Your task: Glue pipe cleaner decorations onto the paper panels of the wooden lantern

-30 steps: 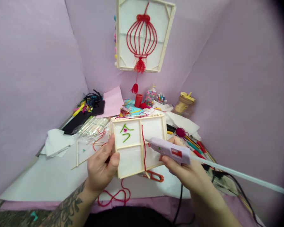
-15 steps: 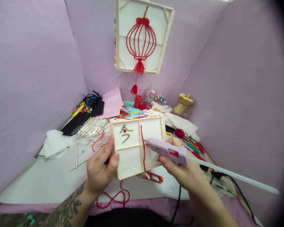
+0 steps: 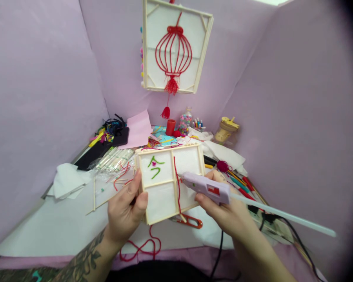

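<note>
We gripped the frame (image 3: 169,182) by its edge in our left hand (image 3: 126,209), at nine o'clock. Our right hand (image 3: 223,209), at three o'clock, clutched the glue gun (image 3: 206,187), its tip touching the frame's red yarn (image 3: 178,184).

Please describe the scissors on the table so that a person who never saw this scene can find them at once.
Look at the small wooden frame held in the left hand. Directly under its lower right corner, on the white paper, lie the scissors. Their orange-red handle loops set them apart from the thin red yarn nearby.
</note>
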### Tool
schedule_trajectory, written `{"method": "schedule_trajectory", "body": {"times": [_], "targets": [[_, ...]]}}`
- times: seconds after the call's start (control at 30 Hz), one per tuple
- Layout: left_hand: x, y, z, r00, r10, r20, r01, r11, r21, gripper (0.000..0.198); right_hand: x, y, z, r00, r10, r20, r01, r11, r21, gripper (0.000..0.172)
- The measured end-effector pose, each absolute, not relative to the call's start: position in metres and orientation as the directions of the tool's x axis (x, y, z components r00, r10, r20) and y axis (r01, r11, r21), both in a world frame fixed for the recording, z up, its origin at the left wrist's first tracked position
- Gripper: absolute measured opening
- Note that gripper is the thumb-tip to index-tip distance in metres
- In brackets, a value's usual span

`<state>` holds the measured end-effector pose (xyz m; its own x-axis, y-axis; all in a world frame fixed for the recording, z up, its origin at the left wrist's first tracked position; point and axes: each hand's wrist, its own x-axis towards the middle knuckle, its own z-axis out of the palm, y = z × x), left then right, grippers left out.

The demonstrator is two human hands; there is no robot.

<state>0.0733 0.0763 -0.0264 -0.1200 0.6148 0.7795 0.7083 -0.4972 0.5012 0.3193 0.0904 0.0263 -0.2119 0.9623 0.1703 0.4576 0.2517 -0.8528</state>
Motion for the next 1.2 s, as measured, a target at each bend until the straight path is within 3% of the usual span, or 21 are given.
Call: {"method": "schedule_trajectory", "body": {"times": [0.63,1.2], "targets": [[0.0734,0.0747,-0.0277,-0.146,0.645,0.750,0.729,-0.442,0.523,0.045,0.3173,0.0901,0.0270,-0.188,0.962,0.197,0.490,0.265,-0.830,0.027],[0.0740,0.0755,-0.0258,-0.118,0.622,0.774,0.710,-0.493,0.504,0.048,0.3182,0.0902,0.0275,-0.197,0.964,0.179,0.485,0.254,-0.837,0.029]]}}
